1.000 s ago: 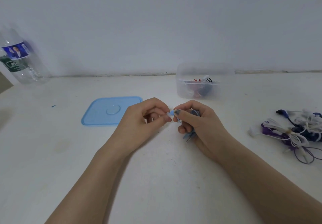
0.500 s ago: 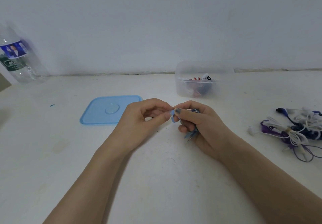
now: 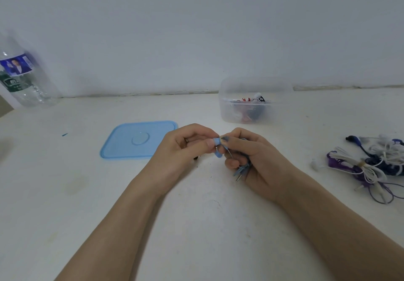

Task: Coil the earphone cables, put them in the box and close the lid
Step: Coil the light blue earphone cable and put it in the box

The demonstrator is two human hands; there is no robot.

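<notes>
My right hand [image 3: 255,160] grips a coiled blue earphone cable [image 3: 241,169], whose plug sticks out below the fingers. My left hand [image 3: 185,149] pinches a light blue earbud [image 3: 216,142] at the end of that cable, right against my right thumb. A second blue earbud [image 3: 218,154] hangs just below it. Behind the hands stands the clear plastic box [image 3: 255,88], open, with several coiled earphones inside. Its blue lid [image 3: 122,145] lies flat on the table to the left.
A tangle of white, purple and dark blue earphones [image 3: 371,165] lies on the table at the right. A clear plastic bottle [image 3: 21,79] stands at the far left by the wall. The white table [image 3: 196,215] ends at the wall behind the box.
Both hands stay together at the table's middle. The fingers have shifted slightly around the blue earbuds, and a second earbud now shows below the pinched one.
</notes>
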